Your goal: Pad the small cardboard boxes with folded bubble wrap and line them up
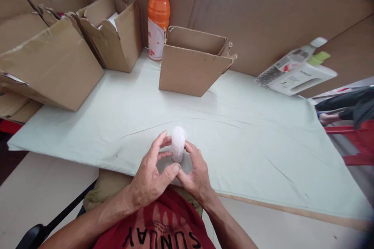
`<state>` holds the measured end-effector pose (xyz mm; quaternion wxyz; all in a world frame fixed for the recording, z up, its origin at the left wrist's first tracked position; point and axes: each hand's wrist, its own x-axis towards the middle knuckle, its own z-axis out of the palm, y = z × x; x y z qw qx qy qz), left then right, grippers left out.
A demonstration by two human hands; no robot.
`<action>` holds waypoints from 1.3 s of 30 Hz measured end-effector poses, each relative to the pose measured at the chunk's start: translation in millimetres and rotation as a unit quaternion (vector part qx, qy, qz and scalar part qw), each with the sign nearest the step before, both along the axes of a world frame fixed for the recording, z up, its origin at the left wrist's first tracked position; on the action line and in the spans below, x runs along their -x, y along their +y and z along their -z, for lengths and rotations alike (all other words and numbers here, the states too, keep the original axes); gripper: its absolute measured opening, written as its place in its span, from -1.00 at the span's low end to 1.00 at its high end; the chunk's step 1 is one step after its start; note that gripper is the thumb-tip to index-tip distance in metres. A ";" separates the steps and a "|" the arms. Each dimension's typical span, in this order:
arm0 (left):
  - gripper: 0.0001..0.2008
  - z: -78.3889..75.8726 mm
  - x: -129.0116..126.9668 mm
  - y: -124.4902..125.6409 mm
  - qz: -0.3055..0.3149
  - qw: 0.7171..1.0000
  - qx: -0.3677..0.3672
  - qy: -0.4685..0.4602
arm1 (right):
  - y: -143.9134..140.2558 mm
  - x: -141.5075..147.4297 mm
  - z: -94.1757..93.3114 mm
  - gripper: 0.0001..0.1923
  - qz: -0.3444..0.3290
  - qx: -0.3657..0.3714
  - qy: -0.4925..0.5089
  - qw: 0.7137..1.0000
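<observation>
A small white fuzzy roll (178, 144) stands on edge near the front of the table, between my two hands. It has a rounded, ring-like outline seen nearly edge-on; its exact kind does not show. From the left, the fingers of my left hand (154, 167) curve round and touch its side. The fingertips of my right hand (196, 169) press against its other side. Both thumbs come together just below it, on the side towards me. The lower part of the roll lies close to the cloth, and I cannot tell whether it rests there.
A pale green cloth (242, 144) covers the table. Behind my hands stands an open cardboard box (187, 68), beside an orange drink bottle (158, 11). More cardboard boxes (55, 62) crowd the left. A clear bottle (288, 64) and a white jug (304, 79) lean at the back right.
</observation>
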<state>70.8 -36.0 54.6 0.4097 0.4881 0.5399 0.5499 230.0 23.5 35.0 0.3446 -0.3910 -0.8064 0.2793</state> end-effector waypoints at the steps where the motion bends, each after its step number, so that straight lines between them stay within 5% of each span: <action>1: -0.34 -0.4 0.4 -0.6 -0.003 1.000 -0.010 0.012 | 2.3 -1.3 -0.6 -0.59 0.017 0.025 0.015 0.999; 5: -0.38 3.1 4.9 5.5 -0.041 0.996 0.015 0.072 | 7.8 -5.1 0.6 -0.78 0.038 0.137 0.094 0.985; 8: -0.33 6.9 5.9 14.1 -0.003 0.995 0.083 0.055 | 10.4 -7.1 2.7 -0.76 0.008 0.211 0.154 0.965; 16: -0.30 8.0 8.1 33.5 0.076 0.986 0.087 0.117 | 40.2 -29.8 -16.7 -0.12 -0.097 0.349 0.173 0.916; 21: -0.28 8.6 9.2 47.9 0.151 0.967 0.071 0.194 | 60.3 -38.5 -32.5 -0.69 -0.107 0.354 0.102 0.923; 24: -0.25 -3.8 16.0 66.5 0.177 0.949 0.001 0.260 | 67.3 -44.5 -35.5 -0.79 -0.101 0.348 0.087 0.928; 27: -0.32 -31.0 30.0 103.2 0.105 0.915 -0.148 0.359 | 71.2 -53.8 -32.6 -0.83 -0.071 0.337 0.081 0.935; 30: -0.41 -63.1 47.3 156.0 -0.025 0.844 -0.276 0.460 | 73.2 -64.0 -27.6 -0.80 -0.033 0.335 0.089 0.938; 34: -0.37 -90.0 66.6 223.2 -0.103 0.789 -0.278 0.538 | 73.7 -74.9 -24.5 -0.79 -0.003 0.333 0.105 0.937; 39: -0.38 -89.8 74.5 257.8 -0.086 0.803 -0.235 0.540 | 71.7 -83.1 -27.8 -0.62 0.039 0.313 0.095 0.944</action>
